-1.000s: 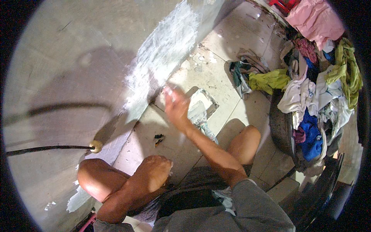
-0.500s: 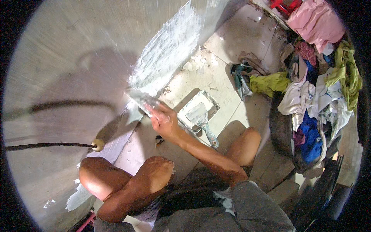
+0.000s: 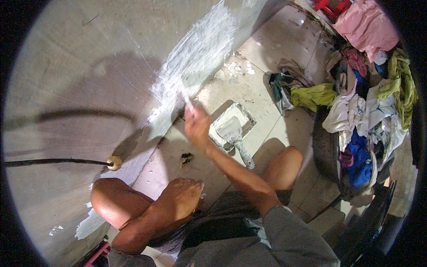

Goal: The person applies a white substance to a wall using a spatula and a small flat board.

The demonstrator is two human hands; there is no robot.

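Note:
My right hand (image 3: pixel 197 124), blurred, grips a pale flat tool (image 3: pixel 187 95) at the lower part of a streaky white patch (image 3: pixel 200 44) on the grey wall (image 3: pixel 80 35). Just right of it, a white-smeared rectangular tray (image 3: pixel 249 118) lies on the floor, holding a putty knife (image 3: pixel 230 130) whose speckled handle sticks out toward me. My left hand (image 3: pixel 182 196) is low between my knees, fingers curled; what is inside them, if anything, is hidden.
A heap of mixed cloths (image 3: pixel 351 107) in a dark round container (image 3: pixel 324 151) fills the right. Red object (image 3: pixel 329 9) at top right. A black cord (image 3: pixel 53 162) ends in a round cream fitting (image 3: pixel 114 163) at left. Pale tiled floor (image 3: pixel 293 40) with small dark debris (image 3: pixel 186 158).
My right hand dipped down along the wall half a second ago and is now higher and further right, with the tool angled upward. My left hand stays about in place.

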